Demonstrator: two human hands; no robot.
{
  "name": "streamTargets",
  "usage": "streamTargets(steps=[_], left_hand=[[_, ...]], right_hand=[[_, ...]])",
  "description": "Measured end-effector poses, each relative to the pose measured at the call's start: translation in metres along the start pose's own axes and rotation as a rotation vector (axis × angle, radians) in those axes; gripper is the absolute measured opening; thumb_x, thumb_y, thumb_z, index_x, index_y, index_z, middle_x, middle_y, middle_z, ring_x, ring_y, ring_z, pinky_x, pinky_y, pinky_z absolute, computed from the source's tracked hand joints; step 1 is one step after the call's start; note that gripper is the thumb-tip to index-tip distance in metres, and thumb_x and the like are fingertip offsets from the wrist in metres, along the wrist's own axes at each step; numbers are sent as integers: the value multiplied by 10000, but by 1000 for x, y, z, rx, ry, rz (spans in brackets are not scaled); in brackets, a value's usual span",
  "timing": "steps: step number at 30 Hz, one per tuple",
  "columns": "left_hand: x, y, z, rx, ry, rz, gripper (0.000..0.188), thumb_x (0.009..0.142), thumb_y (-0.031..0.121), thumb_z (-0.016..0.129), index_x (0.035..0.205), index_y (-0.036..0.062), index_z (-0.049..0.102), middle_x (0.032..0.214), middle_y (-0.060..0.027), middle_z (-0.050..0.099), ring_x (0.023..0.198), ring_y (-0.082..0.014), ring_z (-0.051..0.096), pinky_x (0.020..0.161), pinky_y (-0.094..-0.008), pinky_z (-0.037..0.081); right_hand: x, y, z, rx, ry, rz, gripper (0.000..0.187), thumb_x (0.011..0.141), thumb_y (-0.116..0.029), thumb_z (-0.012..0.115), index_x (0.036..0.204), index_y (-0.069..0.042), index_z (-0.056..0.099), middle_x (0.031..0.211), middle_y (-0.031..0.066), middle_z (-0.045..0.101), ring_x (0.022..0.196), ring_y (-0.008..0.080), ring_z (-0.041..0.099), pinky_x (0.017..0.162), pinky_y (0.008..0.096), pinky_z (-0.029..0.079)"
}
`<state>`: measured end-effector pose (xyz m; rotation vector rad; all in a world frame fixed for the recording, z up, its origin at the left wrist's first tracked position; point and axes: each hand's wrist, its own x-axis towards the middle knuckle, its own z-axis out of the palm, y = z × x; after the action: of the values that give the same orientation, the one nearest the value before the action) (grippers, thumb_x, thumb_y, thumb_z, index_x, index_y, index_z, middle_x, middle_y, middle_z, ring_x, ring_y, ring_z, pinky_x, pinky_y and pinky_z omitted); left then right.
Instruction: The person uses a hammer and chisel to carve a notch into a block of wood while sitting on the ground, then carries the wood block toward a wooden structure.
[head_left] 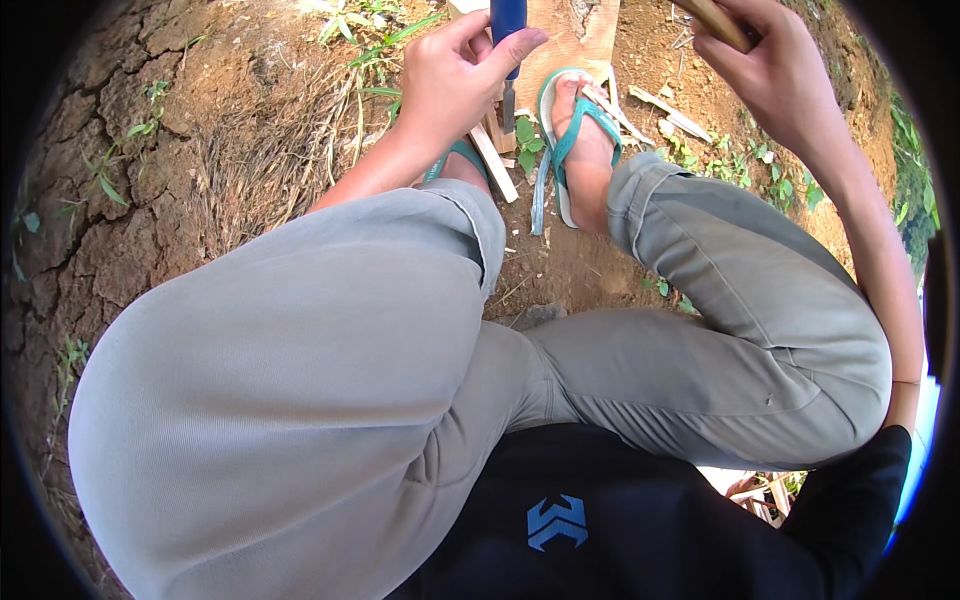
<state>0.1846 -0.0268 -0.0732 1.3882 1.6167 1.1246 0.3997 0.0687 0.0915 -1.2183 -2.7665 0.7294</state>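
At the top centre my left hand [450, 85] is closed round a chisel [508, 40] with a blue handle, thumb laid across it. The chisel stands nearly upright, its metal blade pointing down beside a pale wooden board [570, 40]. Whether the blade tip touches wood I cannot tell. Higher up at the right, my right hand [780, 85] grips a wooden handle [715, 22]. The far end of that handle lies outside the picture, so its kind does not show. The two hands are well apart.
My feet in green flip-flops [572, 130] stand by the board's near end. Wood offcuts [672, 113] and a narrow strip [493, 162] lie around them on bare soil. Dry grass [270, 150] and cracked earth [90, 130] are at the left. My bent knees take up the middle.
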Motion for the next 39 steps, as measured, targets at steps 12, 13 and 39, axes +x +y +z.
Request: streamTargets(steps=[12, 13, 39], left_hand=[[-7, -2, 1, -156, -34, -28, 248, 903, 227, 824, 1023, 15, 782, 638, 97, 541, 603, 18, 456, 546, -195, 364], [-8, -1, 1, -156, -35, -21, 252, 900, 230, 828, 1020, 13, 782, 638, 96, 542, 605, 16, 463, 550, -192, 369], [-24, -17, 9, -37, -155, 32, 295, 818, 282, 891, 920, 27, 785, 584, 73, 492, 546, -31, 434, 486, -245, 344]], right_hand=[[9, -11, -23, 102, -99, 237, 562, 825, 65, 589, 1381, -13, 616, 734, 78, 590, 720, 60, 539, 642, 267, 494], [11, -24, -29, 106, -124, 335, 558, 824, 67, 589, 1376, -11, 619, 747, 70, 602, 726, 59, 545, 646, 266, 496], [-8, 13, -5, 89, 54, -35, 530, 794, 68, 632, 1318, -8, 659, 984, 213, 743, 868, 119, 696, 764, 285, 548]])
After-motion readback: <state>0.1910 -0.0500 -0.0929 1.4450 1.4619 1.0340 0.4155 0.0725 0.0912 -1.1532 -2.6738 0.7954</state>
